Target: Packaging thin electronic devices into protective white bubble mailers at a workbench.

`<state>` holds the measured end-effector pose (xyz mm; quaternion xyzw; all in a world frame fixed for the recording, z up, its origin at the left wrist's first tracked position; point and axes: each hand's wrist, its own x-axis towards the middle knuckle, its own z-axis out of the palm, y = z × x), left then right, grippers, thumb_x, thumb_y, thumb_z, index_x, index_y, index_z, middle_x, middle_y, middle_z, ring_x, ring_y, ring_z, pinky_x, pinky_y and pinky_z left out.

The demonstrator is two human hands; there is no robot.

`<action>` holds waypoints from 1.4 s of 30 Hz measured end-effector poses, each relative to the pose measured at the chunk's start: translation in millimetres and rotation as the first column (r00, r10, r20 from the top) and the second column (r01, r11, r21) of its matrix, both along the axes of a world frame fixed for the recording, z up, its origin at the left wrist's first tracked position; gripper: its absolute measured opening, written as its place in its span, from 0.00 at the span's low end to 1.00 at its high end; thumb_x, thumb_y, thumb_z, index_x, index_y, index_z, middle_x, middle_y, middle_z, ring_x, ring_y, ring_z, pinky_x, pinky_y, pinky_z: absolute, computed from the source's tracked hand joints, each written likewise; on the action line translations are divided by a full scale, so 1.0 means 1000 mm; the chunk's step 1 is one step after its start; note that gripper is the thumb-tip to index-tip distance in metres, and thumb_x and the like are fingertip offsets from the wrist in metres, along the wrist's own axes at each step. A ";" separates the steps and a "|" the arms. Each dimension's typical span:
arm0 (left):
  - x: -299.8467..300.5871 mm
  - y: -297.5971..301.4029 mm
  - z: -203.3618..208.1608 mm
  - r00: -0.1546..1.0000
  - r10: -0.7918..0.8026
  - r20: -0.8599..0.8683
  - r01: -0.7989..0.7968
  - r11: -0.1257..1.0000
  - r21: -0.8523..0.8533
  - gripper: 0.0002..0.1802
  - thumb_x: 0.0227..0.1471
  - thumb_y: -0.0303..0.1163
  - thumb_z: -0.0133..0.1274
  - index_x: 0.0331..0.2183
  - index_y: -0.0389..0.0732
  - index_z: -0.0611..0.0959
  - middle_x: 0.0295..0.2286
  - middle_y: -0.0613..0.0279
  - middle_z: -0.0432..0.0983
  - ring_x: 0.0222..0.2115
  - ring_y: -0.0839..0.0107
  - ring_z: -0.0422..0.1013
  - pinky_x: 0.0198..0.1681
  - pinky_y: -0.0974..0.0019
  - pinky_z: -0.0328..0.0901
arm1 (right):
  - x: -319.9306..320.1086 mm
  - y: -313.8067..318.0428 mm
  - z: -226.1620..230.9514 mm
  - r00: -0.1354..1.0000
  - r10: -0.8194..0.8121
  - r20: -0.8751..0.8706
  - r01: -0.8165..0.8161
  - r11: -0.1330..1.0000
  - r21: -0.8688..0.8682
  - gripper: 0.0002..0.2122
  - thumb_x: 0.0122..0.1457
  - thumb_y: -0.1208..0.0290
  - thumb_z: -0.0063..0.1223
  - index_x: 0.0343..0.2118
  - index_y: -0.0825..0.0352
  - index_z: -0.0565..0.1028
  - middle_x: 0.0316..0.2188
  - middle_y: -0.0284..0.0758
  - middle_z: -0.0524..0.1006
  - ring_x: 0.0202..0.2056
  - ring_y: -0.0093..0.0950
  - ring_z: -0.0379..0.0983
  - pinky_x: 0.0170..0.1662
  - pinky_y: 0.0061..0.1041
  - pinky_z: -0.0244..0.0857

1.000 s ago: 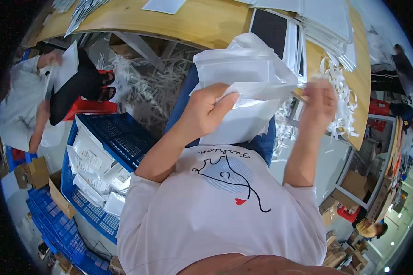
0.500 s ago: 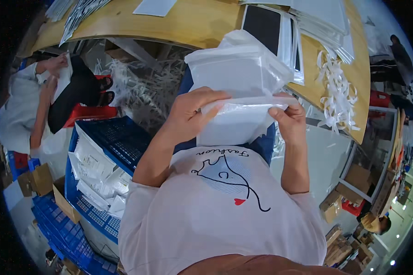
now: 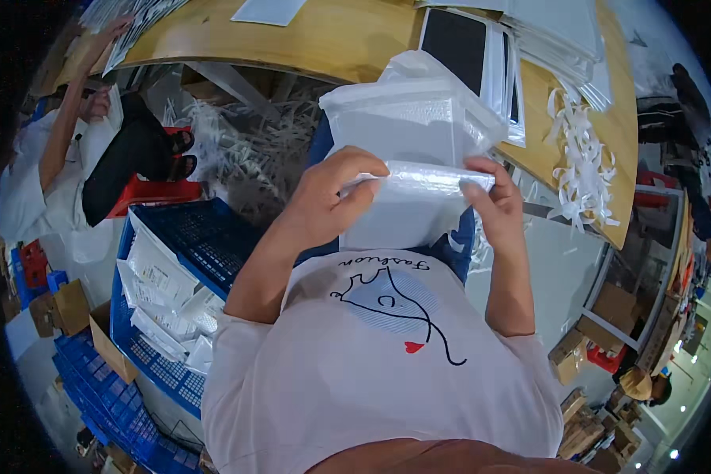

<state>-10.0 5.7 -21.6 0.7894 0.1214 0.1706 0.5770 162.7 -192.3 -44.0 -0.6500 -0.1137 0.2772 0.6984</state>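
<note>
A white, glossy padded envelope is stretched between my two hands above my lap, its upper edge folded over into a shiny band. My left hand pinches the left end of the fold between thumb and fingers. At the right end, my right hand grips it with the thumb on the near side and the fingers behind. More white envelopes lie stacked just beyond, leaning by the table edge. Whether anything is inside the held envelope, I cannot tell.
The wooden table carries flat stacks of white envelopes, a dark panel and curled white strips. At left stands a blue crate of filled packets. A co-worker sits beyond it, near a heap of strips.
The envelope's upper edge has turned over toward me, showing a wider shiny band. Both hands stay nearly in place. The co-worker has raised an arm to the table.
</note>
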 end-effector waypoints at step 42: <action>0.066 0.006 -0.058 0.980 0.194 -0.035 -0.126 0.756 0.643 0.15 0.46 0.33 0.52 0.39 0.40 0.76 0.40 0.61 0.70 0.34 0.60 0.70 0.36 0.64 0.66 | 0.114 -0.004 0.009 0.390 0.659 0.643 0.046 0.683 -0.729 0.20 0.51 0.67 0.49 0.48 0.66 0.72 0.51 0.43 0.69 0.50 0.41 0.65 0.53 0.32 0.59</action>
